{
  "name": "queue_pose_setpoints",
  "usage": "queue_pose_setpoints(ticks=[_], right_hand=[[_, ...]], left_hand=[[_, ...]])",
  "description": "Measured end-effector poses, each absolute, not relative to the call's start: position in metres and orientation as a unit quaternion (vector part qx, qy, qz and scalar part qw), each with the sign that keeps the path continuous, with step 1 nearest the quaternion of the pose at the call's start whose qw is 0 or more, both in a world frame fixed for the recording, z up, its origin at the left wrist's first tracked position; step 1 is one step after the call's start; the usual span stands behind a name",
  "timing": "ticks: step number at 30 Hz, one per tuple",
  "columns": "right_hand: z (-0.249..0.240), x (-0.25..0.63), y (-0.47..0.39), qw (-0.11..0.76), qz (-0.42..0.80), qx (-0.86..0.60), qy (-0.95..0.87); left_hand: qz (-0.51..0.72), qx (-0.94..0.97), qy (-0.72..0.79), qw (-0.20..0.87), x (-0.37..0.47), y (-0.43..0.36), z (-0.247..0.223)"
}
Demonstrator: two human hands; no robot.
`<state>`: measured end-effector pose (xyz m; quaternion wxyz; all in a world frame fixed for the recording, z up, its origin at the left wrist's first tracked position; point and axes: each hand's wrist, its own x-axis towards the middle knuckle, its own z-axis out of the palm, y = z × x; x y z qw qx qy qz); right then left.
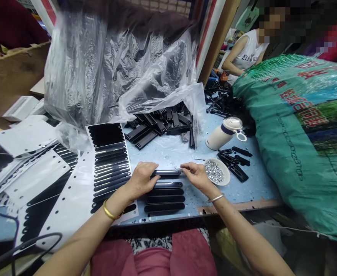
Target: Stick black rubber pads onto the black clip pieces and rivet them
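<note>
Between my hands lies a glossy black strip (168,173) on the blue table. My left hand (143,177) grips its left end between thumb and fingers. At the strip's right end, my right hand (193,173) is in a pinch; whatever its fingertips hold is too small to make out. Several similar black strips (165,199) lie in a row just below, nearer the table's front edge. Right of my right hand stands a white bowl (227,178) of small shiny metal pieces (213,171). A white sheet (107,135) bearing black strips is left of my left hand.
Behind the hands, a clear plastic bag (156,92) spills black parts (156,124). A white bottle (221,134) and loose black parts (235,163) are near the bowl. A big green sack (277,126) bounds the right; white sheets (38,172) cover the left. A person (245,50) is behind.
</note>
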<state>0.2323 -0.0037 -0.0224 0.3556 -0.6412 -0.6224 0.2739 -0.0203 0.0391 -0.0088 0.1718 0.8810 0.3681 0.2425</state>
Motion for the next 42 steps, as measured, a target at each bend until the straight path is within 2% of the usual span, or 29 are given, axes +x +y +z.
queue_pose_setpoints(ticks=[6, 14, 32, 38, 42], right_hand=[[-0.019, 0.223, 0.003, 0.336, 0.275, -0.617, -0.657], [-0.023, 0.22, 0.022, 0.297, 0.344, -0.601, -0.657], [-0.009, 0.183, 0.022, 0.27, 0.245, -0.659, -0.658], [-0.015, 0.174, 0.026, 0.233, 0.276, -0.685, -0.633], [-0.016, 0.173, 0.024, 0.225, 0.245, -0.686, -0.647]], left_hand=[[0.166, 0.887, 0.38, 0.206, -0.004, 0.046, -0.008], [0.199, 0.87, 0.373, 0.253, -0.003, 0.05, -0.022], [0.19, 0.85, 0.389, 0.299, -0.006, 0.051, -0.019], [0.174, 0.836, 0.401, 0.332, -0.006, 0.054, -0.015], [0.167, 0.831, 0.41, 0.337, -0.005, 0.051, -0.009]])
